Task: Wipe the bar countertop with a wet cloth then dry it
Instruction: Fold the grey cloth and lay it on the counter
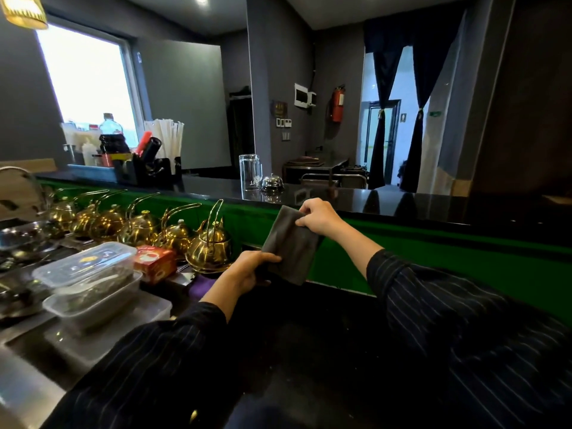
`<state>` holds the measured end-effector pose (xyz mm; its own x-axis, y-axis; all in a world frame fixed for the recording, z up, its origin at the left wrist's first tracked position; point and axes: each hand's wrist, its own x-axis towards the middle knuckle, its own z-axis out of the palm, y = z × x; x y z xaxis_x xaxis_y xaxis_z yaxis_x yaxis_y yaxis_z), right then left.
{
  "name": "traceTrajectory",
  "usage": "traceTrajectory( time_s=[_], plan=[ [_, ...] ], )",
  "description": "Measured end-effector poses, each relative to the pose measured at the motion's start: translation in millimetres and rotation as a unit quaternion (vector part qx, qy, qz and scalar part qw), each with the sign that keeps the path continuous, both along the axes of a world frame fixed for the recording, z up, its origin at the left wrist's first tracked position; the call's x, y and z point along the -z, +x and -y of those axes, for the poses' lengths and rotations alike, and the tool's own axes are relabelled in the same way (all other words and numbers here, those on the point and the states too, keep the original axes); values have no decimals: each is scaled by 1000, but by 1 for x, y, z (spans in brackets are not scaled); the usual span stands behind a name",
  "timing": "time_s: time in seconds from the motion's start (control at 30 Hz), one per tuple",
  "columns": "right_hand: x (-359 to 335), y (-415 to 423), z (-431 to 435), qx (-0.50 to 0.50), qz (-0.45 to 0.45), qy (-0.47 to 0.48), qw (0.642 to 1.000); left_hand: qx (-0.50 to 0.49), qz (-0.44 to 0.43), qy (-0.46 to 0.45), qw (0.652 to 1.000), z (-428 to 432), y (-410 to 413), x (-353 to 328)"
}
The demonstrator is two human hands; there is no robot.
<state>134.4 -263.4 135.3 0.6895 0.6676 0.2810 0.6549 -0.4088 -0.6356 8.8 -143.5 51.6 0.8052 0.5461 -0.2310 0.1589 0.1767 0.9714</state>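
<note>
A restaurant bar: glossy black countertop (pixel 387 201), row of brass teapots (pixel 208 243), service bell (pixel 272 182), straw holder (pixel 168 140).

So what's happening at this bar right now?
A person in a dark pinstriped shirt stands behind the bar holding a grey cloth up between both hands: the left hand grips its lower edge, the right hand pinches its top corner. The cloth hangs in the air, not touching the black countertop, where a glass jar and a call bell stand. Gold teapots line the lower counter.
</note>
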Motion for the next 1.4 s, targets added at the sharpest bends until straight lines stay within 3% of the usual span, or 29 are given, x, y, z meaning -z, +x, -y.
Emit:
traceTrajectory(
  time_s=[0.13,0.23,0.5,0.83,1.03,1.17,1.4],
  plan=[
    [3,13,-29,67,-21,78,995,-30,95,-130,987,-30,10,-18],
    [7,26,-60,132,-56,120,982,-44,142,-119,982,-61,21,-31],
    [22,62,-135,212,-192,194,938,-9,105,125,987,-149,55,-56],
    [1,101,-188,169,-235,208,935,47,53,397,915,-231,124,-106],
    [-14,128,-224,153,-196,205,947,76,5,448,891,-274,163,-121],
    [-9,146,-247,183,-103,163,964,67,2,453,889,-297,183,-112],
    [13,158,-274,219,-53,117,967,26,-52,472,880,-320,205,-89]
  ],
)
